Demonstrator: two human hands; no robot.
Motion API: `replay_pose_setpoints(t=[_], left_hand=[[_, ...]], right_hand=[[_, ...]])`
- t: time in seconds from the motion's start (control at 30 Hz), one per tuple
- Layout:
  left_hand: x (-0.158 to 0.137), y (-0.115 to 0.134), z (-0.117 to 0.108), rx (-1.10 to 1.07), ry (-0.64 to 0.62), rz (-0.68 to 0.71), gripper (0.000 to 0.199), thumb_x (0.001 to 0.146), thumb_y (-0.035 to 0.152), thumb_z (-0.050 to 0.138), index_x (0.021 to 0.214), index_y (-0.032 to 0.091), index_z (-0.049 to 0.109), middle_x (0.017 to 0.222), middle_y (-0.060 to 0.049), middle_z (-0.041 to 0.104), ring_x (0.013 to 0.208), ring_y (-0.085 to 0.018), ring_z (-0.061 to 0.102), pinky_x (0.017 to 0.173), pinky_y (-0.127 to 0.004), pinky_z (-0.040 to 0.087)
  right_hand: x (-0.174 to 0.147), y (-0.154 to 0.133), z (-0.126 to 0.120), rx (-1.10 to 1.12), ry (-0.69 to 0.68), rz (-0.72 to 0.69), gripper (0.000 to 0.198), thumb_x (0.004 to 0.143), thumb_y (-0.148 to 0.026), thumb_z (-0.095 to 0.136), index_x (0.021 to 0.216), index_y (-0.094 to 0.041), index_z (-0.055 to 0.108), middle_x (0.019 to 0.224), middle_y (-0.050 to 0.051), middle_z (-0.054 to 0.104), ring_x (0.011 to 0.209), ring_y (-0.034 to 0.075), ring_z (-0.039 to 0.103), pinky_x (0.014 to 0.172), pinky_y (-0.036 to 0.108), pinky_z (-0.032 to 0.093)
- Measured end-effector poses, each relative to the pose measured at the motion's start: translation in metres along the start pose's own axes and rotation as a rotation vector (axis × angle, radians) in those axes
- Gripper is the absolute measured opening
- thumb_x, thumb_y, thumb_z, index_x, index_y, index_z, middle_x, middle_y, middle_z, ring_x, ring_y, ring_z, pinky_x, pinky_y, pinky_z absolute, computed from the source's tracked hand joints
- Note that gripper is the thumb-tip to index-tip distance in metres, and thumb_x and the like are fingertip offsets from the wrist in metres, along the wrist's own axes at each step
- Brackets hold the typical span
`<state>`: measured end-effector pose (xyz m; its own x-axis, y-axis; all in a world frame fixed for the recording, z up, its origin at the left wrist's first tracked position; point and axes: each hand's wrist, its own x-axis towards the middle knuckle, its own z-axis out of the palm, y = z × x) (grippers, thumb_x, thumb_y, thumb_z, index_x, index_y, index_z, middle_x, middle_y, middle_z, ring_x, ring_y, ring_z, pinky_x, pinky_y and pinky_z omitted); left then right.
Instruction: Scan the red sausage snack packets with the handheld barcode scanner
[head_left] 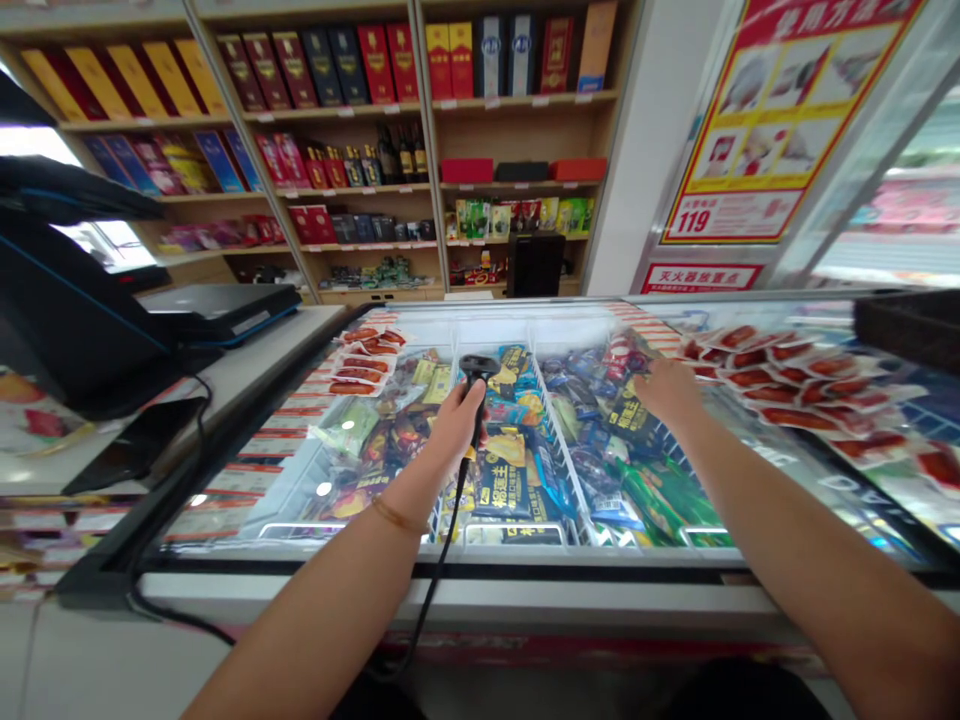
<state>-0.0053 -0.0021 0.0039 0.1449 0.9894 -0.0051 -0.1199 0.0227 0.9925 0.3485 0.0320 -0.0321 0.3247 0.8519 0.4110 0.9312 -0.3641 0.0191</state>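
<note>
A black handheld barcode scanner is gripped in my left hand, its head pointing away over the middle of a glass-topped chest freezer. Its black cable hangs down across the front rim. My right hand reaches into the right-hand section, with its fingers curled at a dark ice cream packet with yellow lettering. Part of the grip is blurred. Just beyond the fingers lies a red-and-white wrapped packet. Green packets lie nearer me, below the right hand.
White wire dividers split the freezer, and its front rim runs before me. Packed sausages lie on the glass at left and right. A scale stands on the left counter. Stocked shelves line the back wall.
</note>
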Motion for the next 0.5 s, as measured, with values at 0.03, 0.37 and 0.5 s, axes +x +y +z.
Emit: replay_pose_setpoints(t=[0.03, 0.37, 0.5], left_hand=[[0.0, 0.001, -0.001, 0.002, 0.004, -0.002, 0.045, 0.074, 0.063, 0.062, 0.082, 0.021, 0.047, 0.057, 0.006, 0.054, 0.032, -0.008, 0.047, 0.032, -0.021, 0.035], [-0.002, 0.005, -0.004, 0.023, 0.041, 0.022, 0.044, 0.076, 0.062, 0.06, 0.082, 0.021, 0.047, 0.058, 0.005, 0.055, 0.033, -0.008, 0.047, 0.033, -0.02, 0.036], [-0.001, 0.006, -0.003, 0.023, 0.047, 0.018, 0.043, 0.077, 0.061, 0.061, 0.081, 0.021, 0.046, 0.058, 0.005, 0.055, 0.033, -0.008, 0.047, 0.033, -0.02, 0.035]], right_hand=[[0.0, -0.003, -0.003, 0.028, -0.003, -0.004, 0.038, 0.089, -0.031, 0.049, 0.108, -0.002, 0.063, 0.105, 0.024, 0.066, 0.104, 0.033, 0.062, 0.089, 0.04, 0.044], [-0.035, -0.061, -0.039, 0.513, -0.136, -0.343, 0.024, 0.089, -0.031, 0.049, 0.097, -0.019, 0.068, 0.091, 0.007, 0.072, 0.083, 0.021, 0.066, 0.075, 0.029, 0.047], [-0.045, -0.074, -0.045, 0.595, -0.106, -0.623, 0.023, 0.087, -0.026, 0.051, 0.098, -0.019, 0.07, 0.088, 0.007, 0.07, 0.089, 0.021, 0.063, 0.084, 0.032, 0.046]])
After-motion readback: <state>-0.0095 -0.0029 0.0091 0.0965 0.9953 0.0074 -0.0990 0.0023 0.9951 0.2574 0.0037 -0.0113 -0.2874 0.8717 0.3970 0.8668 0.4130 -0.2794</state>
